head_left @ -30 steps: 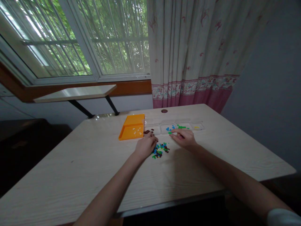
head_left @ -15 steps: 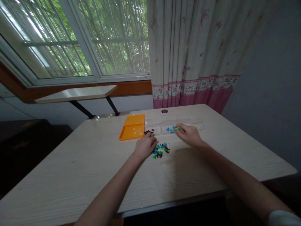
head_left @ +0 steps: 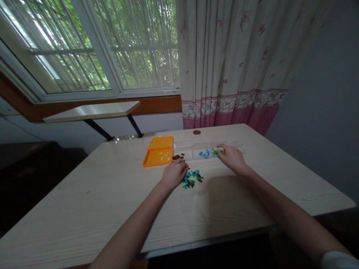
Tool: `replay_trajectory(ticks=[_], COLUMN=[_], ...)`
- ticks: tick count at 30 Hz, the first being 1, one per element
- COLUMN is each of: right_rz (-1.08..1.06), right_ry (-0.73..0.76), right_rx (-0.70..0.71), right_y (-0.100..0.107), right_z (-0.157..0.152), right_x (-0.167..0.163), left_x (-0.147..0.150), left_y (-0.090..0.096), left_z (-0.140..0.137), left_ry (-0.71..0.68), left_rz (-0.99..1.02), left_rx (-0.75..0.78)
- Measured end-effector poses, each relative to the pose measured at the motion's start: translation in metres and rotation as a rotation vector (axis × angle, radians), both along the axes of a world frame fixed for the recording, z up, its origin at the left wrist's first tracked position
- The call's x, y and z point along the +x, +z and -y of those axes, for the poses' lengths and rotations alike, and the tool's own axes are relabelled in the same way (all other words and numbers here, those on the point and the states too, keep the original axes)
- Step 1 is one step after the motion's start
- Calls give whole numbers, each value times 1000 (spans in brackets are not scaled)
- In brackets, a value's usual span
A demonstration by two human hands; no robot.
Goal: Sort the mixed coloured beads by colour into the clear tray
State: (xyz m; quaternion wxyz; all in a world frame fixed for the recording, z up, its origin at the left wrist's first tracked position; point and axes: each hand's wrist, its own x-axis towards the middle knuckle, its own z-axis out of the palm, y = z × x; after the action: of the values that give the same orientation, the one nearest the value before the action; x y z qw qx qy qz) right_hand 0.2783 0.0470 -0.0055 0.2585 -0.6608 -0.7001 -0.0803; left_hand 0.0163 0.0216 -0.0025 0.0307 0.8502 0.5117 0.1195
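My left hand (head_left: 174,174) rests on the table with its fingers curled, at the left edge of a mixed pile of small plastic pieces (head_left: 193,178) in blue, green, brown and some yellow. Whatever its fingertips hold is hidden. My right hand (head_left: 232,157) reaches over a clear plastic tray (head_left: 188,152) with compartments. Its fingers are pinched together beside the green pieces (head_left: 215,152); I cannot make out anything between them. Left of these, blue pieces (head_left: 204,153) lie in their own compartment. Brown pieces (head_left: 178,156) sit at the tray's left end, just beyond my left hand.
An open orange case (head_left: 158,151) holding several white pieces stands left of the tray. The wooden table (head_left: 112,201) has a round brown cable hole (head_left: 196,132) at the back. A raised shelf (head_left: 95,110) on black supports overhangs the back left corner.
My right hand has shifted right, from the blue pieces' edge to the green ones, uncovering the blue compartment and green pieces. My left hand has hardly moved.
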Motion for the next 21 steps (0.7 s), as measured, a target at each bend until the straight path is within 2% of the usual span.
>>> replay_trajectory(ticks=[5,9,12,21], right_rz=[-54,-67,-71,-68], right_ry=[371,543,585,590], right_rx=[-77,-89,-87,-38], right_y=[0,-7,-8,-7], right_z=[17,29,33,33], right_x=[-32,-57,-62,-61], left_x=[3,6,9,12], left_y=[1,1,2,2], left_z=[2,5,7,8], left_ry=[-76,-154,-188,-247], left_rz=[106,230,301,435], left_rx=[-7,-5,-10,-20])
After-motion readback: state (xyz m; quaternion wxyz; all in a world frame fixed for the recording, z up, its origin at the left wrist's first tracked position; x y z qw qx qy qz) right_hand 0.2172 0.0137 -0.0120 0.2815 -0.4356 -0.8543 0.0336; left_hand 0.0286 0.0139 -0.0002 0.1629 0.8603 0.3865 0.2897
